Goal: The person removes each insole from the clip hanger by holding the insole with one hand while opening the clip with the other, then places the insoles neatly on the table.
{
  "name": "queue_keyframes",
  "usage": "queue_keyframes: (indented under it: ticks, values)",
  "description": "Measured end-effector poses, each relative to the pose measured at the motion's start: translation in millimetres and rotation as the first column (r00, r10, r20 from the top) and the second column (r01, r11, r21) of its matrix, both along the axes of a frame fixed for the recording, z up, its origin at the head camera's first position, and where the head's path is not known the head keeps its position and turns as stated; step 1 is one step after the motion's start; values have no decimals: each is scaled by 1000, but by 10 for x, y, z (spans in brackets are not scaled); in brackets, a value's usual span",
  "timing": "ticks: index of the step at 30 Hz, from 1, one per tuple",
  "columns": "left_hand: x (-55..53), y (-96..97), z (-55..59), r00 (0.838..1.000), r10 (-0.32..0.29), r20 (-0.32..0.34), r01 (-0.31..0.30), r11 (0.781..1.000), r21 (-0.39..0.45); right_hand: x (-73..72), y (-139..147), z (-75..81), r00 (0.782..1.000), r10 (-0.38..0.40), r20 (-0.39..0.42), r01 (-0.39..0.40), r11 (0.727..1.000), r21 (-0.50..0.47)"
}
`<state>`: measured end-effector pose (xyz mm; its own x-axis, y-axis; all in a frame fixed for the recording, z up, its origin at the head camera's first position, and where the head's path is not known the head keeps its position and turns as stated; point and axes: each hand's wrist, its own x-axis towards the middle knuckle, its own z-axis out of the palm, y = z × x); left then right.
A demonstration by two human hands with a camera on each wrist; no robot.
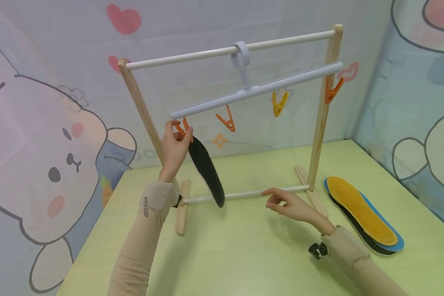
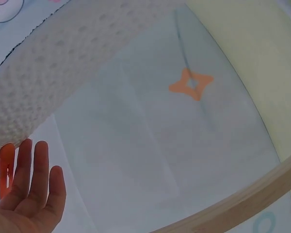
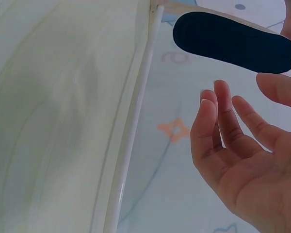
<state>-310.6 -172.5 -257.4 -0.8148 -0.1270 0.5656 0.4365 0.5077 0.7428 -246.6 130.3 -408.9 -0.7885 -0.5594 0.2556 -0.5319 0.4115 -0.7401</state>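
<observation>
At the left end of the white hanger (image 1: 257, 89), my left hand (image 1: 174, 149) pinches an orange clip (image 1: 185, 130) between thumb and fingers. A dark insole (image 1: 207, 168) hangs slantwise below that clip, its upper end at the clip's jaws. Close up in the left wrist view are the insole's pale dotted side (image 2: 63, 63) and the orange clip (image 2: 6, 170) beside my fingers. My right hand (image 1: 290, 204) hovers near the rack's lower bar, fingers loosely bent and holding nothing. In the right wrist view the insole (image 3: 233, 41) lies beyond that hand, apart from its fingers.
A wooden rack with a white top bar (image 1: 292, 41) carries the hanger. Another orange clip (image 1: 227, 120), a yellow clip (image 1: 278, 105) and a right-end orange clip (image 1: 332, 91) hang from it. Stacked insoles, a yellow one (image 1: 362, 209) uppermost, lie on the table (image 1: 251, 255) at right.
</observation>
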Motion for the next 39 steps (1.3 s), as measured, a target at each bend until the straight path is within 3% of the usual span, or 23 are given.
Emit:
queue_keyframes:
  ticks: [13, 18, 34, 39]
  values:
    - [72, -17, 48, 999, -49, 14, 50, 998, -27, -144, -390, 151, 997, 14, 80, -10, 998, -59]
    - [108, -20, 51, 997, -72, 23, 72, 997, -25, -163, -505, 194, 997, 21, 70, -16, 997, -82]
    - [199, 11, -1, 996, -61, 60, 62, 998, -13, -154, -764, 101, 990, 78, 114, -65, 992, -108]
    - [212, 32, 7, 994, -74, 81, 71, 997, 34, -128, -845, 124, 988, 103, 114, -89, 988, -122]
